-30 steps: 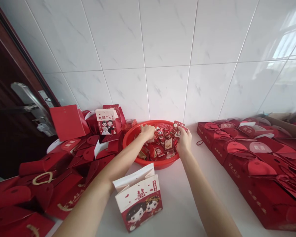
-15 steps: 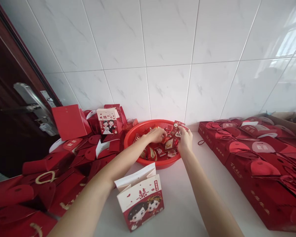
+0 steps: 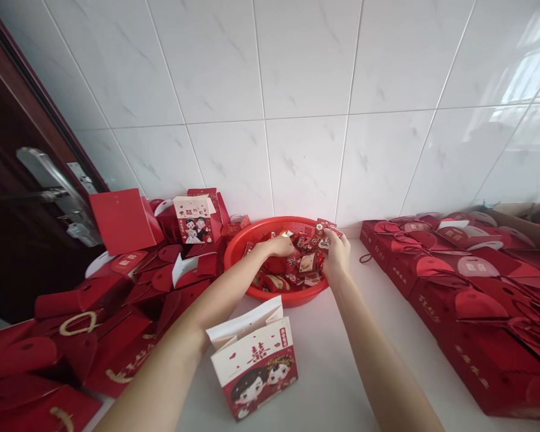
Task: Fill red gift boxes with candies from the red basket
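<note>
A red plastic basket (image 3: 238,258) holds many wrapped sweets (image 3: 309,262) in red, gold and cream wrappers. My left hand (image 3: 279,246) reaches down inside it, fingers curled among the sweets; what they grip is hidden. Over the basket's right rim, my right hand (image 3: 337,255) is closed around small red and cream printed candy packets (image 3: 324,233). In front of the basket, between my forearms, stands a white and red paper gift box (image 3: 257,366) with two cartoon faces, its top open.
Red gift boxes with cord handles (image 3: 112,336) crowd the left side. Rows of red boxes with ribbons (image 3: 454,300) line the right. A cartoon-couple box (image 3: 195,222) stands back left, near a door handle (image 3: 49,180). A tiled wall (image 3: 306,150) closes the back.
My left hand has shifted slightly left within the basket, with its fingers curled in more. My right hand keeps its packets in nearly the same place. The whole view has tilted a little.
</note>
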The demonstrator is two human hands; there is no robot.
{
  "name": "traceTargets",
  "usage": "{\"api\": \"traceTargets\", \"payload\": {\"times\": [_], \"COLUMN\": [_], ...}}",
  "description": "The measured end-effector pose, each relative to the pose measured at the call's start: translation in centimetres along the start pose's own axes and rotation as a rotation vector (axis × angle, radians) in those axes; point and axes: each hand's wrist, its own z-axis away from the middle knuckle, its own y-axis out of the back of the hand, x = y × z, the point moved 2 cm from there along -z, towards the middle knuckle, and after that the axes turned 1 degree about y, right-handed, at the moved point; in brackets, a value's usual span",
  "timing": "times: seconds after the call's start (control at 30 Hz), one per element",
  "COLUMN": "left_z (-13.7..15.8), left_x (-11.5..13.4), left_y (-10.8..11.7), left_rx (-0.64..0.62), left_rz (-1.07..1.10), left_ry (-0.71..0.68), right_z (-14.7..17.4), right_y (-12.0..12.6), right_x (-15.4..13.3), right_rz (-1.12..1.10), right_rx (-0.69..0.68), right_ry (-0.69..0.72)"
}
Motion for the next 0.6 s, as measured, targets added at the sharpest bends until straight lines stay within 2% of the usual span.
{"api": "traceTargets", "payload": {"times": [0.1,0.2,0.33,0.43,0.5,0.6], "left_z": [0.0,0.4,0.8,1.1,1.2,1.2], "left_x": [-0.4,0.5,2.7,3.8,4.1,4.1], "left_y": [0.2,0.1,-0.8,-1.9,-2.4,-2.3], "left_rx": [-0.047,-0.039,-0.028,-0.164,-0.242,-0.259], "left_rz": [-0.075,-0.114,-0.192,-0.209,-0.177,-0.16], "left_ry": [0.052,-0.007,-0.269,-0.443,-0.451,-0.379], "right_z": [0.0,-0.2,-0.4,-0.5,-0.5,-0.4], "right_y": [0.0,0.0,0.1,0.2,0.2,0.2], "right_x": [0.0,0.1,0.2,0.2,0.2,0.0], "right_rz": [0.009,-0.001,-0.029,-0.034,-0.047,-0.053], "right_rx": [0.001,0.0,0.033,0.039,0.038,0.053], "right_ry": [0.013,0.033,0.041,0.059,0.067,0.054]}}
